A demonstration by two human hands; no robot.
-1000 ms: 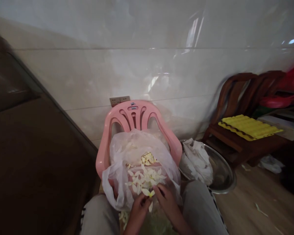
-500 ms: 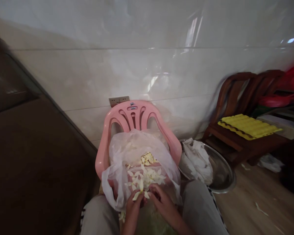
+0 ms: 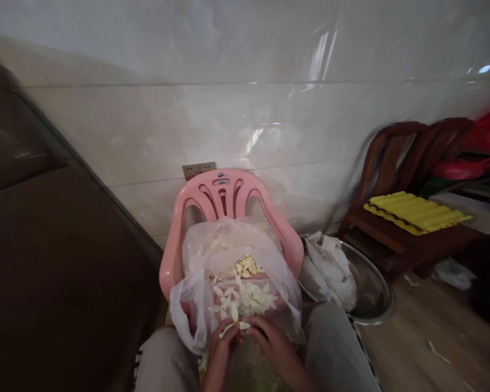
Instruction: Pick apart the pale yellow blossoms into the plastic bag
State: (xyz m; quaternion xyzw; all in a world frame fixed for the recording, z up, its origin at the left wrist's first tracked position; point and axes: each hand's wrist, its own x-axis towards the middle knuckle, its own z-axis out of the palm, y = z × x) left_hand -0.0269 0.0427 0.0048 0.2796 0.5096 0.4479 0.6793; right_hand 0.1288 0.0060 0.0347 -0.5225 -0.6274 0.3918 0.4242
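A pale cream flower (image 3: 235, 321) with long petals is pinched in my left hand (image 3: 224, 340), just above my lap. My right hand (image 3: 268, 338) has its thumb and fingertips closed at the flower's right-hand petal. Beyond my hands, a heap of loose white flowers (image 3: 249, 296) lies on the seat of a pink plastic chair (image 3: 286, 234). Farther back sits a smaller pile of yellowish petals or buds (image 3: 247, 265). A thin, translucent white plastic bag (image 3: 212, 239) is spread around both piles.
On the floor to the right stands a metal basin (image 3: 381, 305) holding a crumpled white bag (image 3: 330, 272). Behind it is a wooden chair (image 3: 392, 163) with a yellow egg tray (image 3: 416, 211). A dark panel (image 3: 65, 261) rises at my left; a tiled wall (image 3: 147, 130) is ahead.
Both hands stay close together around the flower, with small finger movements. The right hand's fingers have moved slightly down and left, and the flower has tilted a little.
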